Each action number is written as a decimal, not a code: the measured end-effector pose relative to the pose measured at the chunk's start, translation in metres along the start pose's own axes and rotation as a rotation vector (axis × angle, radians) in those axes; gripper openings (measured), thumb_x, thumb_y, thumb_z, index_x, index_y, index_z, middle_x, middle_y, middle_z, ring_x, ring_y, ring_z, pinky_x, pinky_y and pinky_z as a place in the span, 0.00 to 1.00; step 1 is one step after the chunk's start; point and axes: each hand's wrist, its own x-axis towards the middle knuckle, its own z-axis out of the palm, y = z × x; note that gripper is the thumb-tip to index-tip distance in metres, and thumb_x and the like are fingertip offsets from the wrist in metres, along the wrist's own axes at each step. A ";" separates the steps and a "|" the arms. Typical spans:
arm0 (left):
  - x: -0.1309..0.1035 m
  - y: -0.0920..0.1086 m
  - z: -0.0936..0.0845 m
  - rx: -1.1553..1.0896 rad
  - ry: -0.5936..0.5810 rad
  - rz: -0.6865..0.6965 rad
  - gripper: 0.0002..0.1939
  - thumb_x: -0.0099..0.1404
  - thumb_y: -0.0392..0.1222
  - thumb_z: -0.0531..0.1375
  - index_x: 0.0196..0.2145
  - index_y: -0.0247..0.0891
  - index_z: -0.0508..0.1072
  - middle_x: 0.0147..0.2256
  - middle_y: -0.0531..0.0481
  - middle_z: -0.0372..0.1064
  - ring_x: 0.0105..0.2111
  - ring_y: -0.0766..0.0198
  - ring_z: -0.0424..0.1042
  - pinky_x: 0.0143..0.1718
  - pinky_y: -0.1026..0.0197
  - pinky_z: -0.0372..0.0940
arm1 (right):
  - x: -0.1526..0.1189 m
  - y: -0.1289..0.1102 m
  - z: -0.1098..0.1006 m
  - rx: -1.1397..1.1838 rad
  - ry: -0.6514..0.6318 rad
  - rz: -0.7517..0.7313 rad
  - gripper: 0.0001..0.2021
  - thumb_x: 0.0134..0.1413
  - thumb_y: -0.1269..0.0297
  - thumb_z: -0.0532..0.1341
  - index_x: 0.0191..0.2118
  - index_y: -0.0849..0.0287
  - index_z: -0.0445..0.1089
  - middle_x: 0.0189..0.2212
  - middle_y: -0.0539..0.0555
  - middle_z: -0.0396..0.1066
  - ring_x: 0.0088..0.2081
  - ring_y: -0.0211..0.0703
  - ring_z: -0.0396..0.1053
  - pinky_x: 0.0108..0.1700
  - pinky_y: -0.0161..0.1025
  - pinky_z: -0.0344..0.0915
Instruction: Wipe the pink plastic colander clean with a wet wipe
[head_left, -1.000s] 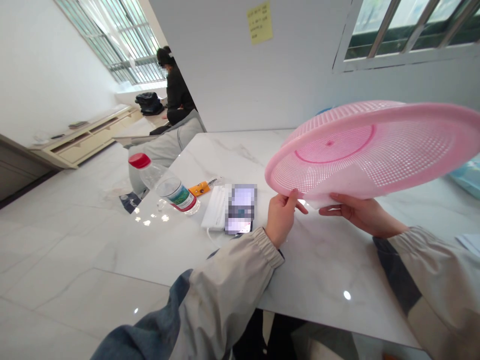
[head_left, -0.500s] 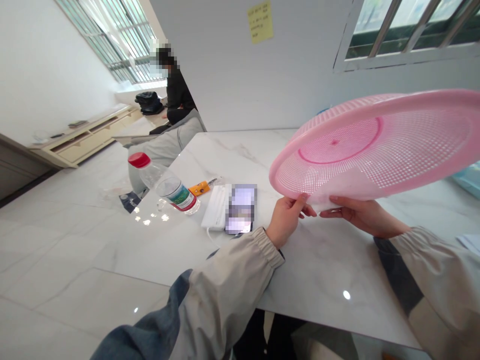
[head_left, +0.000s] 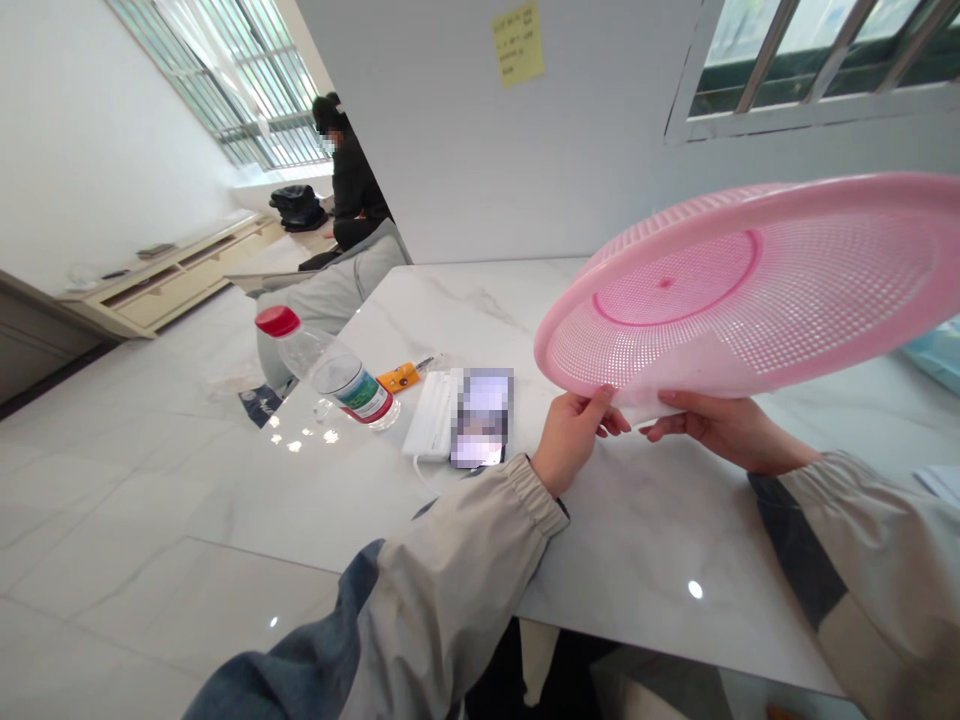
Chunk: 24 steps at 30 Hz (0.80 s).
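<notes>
A large round pink plastic mesh basket [head_left: 810, 280] is tilted with its hollow side towards me, above the table at right. In front of its near rim is a pale translucent sheet [head_left: 697, 372], the basket showing through. My left hand [head_left: 574, 435] is closed at the sheet's lower left corner, thumb on top, close against the basket rim. My right hand [head_left: 724, 430] pinches the sheet's lower edge between thumb and fingers. Whether the fingers also bear the basket's rim, I cannot tell. What props the basket up is hidden.
On the marble-look table [head_left: 622, 570] at left are a red-capped clear bottle [head_left: 360, 390], an orange item [head_left: 397, 378], a white power bank [head_left: 429, 415] and a lit phone [head_left: 482, 418]. A yellow note [head_left: 517, 45] is on the wall. A person [head_left: 356, 180] sits beyond.
The basket has shifted very slightly left and up in view, with the sheet. Both hands keep nearly the same place and grip.
</notes>
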 end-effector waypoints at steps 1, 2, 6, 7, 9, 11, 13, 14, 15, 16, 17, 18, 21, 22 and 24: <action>0.000 0.000 0.000 -0.002 0.000 -0.002 0.28 0.72 0.63 0.64 0.26 0.36 0.80 0.28 0.43 0.78 0.29 0.62 0.71 0.36 0.57 0.65 | 0.000 0.000 0.000 -0.002 0.005 -0.001 0.15 0.58 0.50 0.79 0.47 0.51 0.87 0.47 0.55 0.87 0.37 0.51 0.85 0.50 0.53 0.87; 0.000 0.000 0.000 -0.004 0.000 -0.004 0.28 0.72 0.64 0.64 0.26 0.36 0.80 0.28 0.43 0.78 0.29 0.62 0.71 0.36 0.57 0.65 | 0.000 0.000 0.001 -0.004 0.009 0.001 0.15 0.58 0.50 0.79 0.47 0.51 0.87 0.46 0.54 0.87 0.37 0.51 0.84 0.50 0.53 0.87; 0.000 0.000 0.000 -0.013 0.004 -0.011 0.28 0.71 0.64 0.64 0.26 0.36 0.79 0.28 0.43 0.78 0.29 0.63 0.71 0.36 0.58 0.65 | 0.001 0.001 0.001 -0.010 0.021 0.015 0.15 0.57 0.48 0.80 0.43 0.50 0.88 0.39 0.53 0.86 0.34 0.50 0.84 0.50 0.52 0.86; 0.000 -0.001 0.000 -0.015 0.005 -0.011 0.28 0.71 0.64 0.64 0.26 0.36 0.79 0.28 0.43 0.78 0.29 0.63 0.71 0.36 0.58 0.65 | 0.001 0.002 0.001 -0.013 0.025 0.018 0.15 0.56 0.47 0.80 0.42 0.50 0.88 0.38 0.53 0.86 0.34 0.51 0.83 0.51 0.53 0.86; 0.000 -0.001 0.001 -0.015 0.007 -0.013 0.29 0.71 0.65 0.65 0.26 0.36 0.79 0.28 0.43 0.78 0.29 0.63 0.71 0.36 0.58 0.65 | 0.001 0.004 -0.001 -0.019 0.036 0.025 0.15 0.56 0.46 0.80 0.41 0.50 0.87 0.35 0.53 0.85 0.34 0.52 0.83 0.52 0.54 0.86; 0.001 -0.001 0.001 -0.015 0.011 -0.015 0.29 0.70 0.65 0.65 0.26 0.36 0.79 0.28 0.43 0.78 0.29 0.63 0.71 0.36 0.58 0.65 | 0.002 0.005 -0.003 -0.027 0.035 0.033 0.16 0.56 0.45 0.79 0.41 0.51 0.87 0.33 0.53 0.85 0.34 0.53 0.84 0.54 0.55 0.85; 0.000 -0.001 0.001 -0.015 0.013 -0.016 0.29 0.70 0.65 0.65 0.26 0.36 0.79 0.28 0.43 0.78 0.29 0.63 0.71 0.35 0.58 0.65 | 0.002 0.006 -0.005 -0.029 0.030 0.037 0.16 0.57 0.45 0.79 0.42 0.51 0.87 0.33 0.52 0.84 0.34 0.52 0.84 0.56 0.56 0.84; 0.000 0.000 0.001 -0.016 0.014 -0.016 0.29 0.70 0.65 0.65 0.26 0.36 0.79 0.28 0.43 0.78 0.29 0.63 0.71 0.35 0.58 0.64 | 0.002 0.006 -0.005 -0.027 0.027 0.037 0.16 0.57 0.45 0.79 0.42 0.51 0.87 0.33 0.52 0.84 0.33 0.52 0.84 0.56 0.56 0.84; 0.000 0.000 0.001 -0.017 0.014 -0.016 0.29 0.70 0.65 0.65 0.26 0.36 0.79 0.28 0.43 0.78 0.28 0.63 0.71 0.35 0.58 0.64 | 0.002 0.006 -0.004 -0.025 0.025 0.035 0.16 0.57 0.46 0.79 0.42 0.51 0.87 0.34 0.52 0.85 0.33 0.52 0.83 0.55 0.56 0.85; 0.000 0.000 0.001 -0.017 0.013 -0.017 0.29 0.70 0.65 0.65 0.26 0.36 0.79 0.28 0.43 0.78 0.28 0.63 0.71 0.35 0.58 0.64 | 0.002 0.005 -0.003 -0.020 0.027 0.031 0.15 0.57 0.46 0.79 0.43 0.50 0.87 0.36 0.52 0.85 0.33 0.51 0.83 0.53 0.56 0.85; 0.000 0.000 0.001 -0.017 0.012 -0.019 0.29 0.70 0.65 0.65 0.26 0.36 0.79 0.28 0.43 0.78 0.28 0.63 0.71 0.35 0.58 0.64 | 0.002 0.004 -0.001 -0.015 0.032 0.026 0.15 0.57 0.47 0.79 0.43 0.49 0.87 0.38 0.52 0.86 0.34 0.51 0.83 0.52 0.55 0.86; 0.000 0.000 0.001 -0.015 0.012 -0.021 0.29 0.70 0.65 0.65 0.26 0.36 0.79 0.28 0.43 0.78 0.28 0.63 0.71 0.35 0.58 0.65 | 0.001 0.002 0.001 -0.011 0.037 0.020 0.15 0.56 0.48 0.80 0.43 0.48 0.87 0.40 0.52 0.86 0.34 0.51 0.83 0.50 0.55 0.86; 0.000 0.000 0.001 -0.011 0.009 -0.028 0.28 0.71 0.65 0.65 0.26 0.37 0.79 0.28 0.43 0.78 0.28 0.63 0.71 0.36 0.57 0.65 | -0.001 -0.001 0.009 -0.002 0.060 -0.006 0.15 0.54 0.49 0.80 0.44 0.49 0.87 0.45 0.53 0.87 0.36 0.50 0.83 0.46 0.51 0.87; 0.000 0.000 0.000 -0.011 0.010 -0.030 0.28 0.71 0.65 0.65 0.26 0.37 0.79 0.28 0.43 0.79 0.28 0.63 0.71 0.36 0.57 0.65 | -0.001 -0.002 0.010 -0.001 0.068 -0.013 0.15 0.53 0.50 0.80 0.44 0.49 0.87 0.47 0.53 0.87 0.38 0.50 0.83 0.45 0.50 0.87; -0.001 0.001 0.000 -0.007 0.009 -0.030 0.28 0.71 0.65 0.65 0.26 0.37 0.79 0.28 0.43 0.79 0.29 0.63 0.71 0.36 0.57 0.65 | -0.002 -0.003 0.012 0.003 0.075 -0.015 0.16 0.53 0.50 0.80 0.45 0.49 0.87 0.49 0.53 0.86 0.43 0.51 0.83 0.45 0.48 0.87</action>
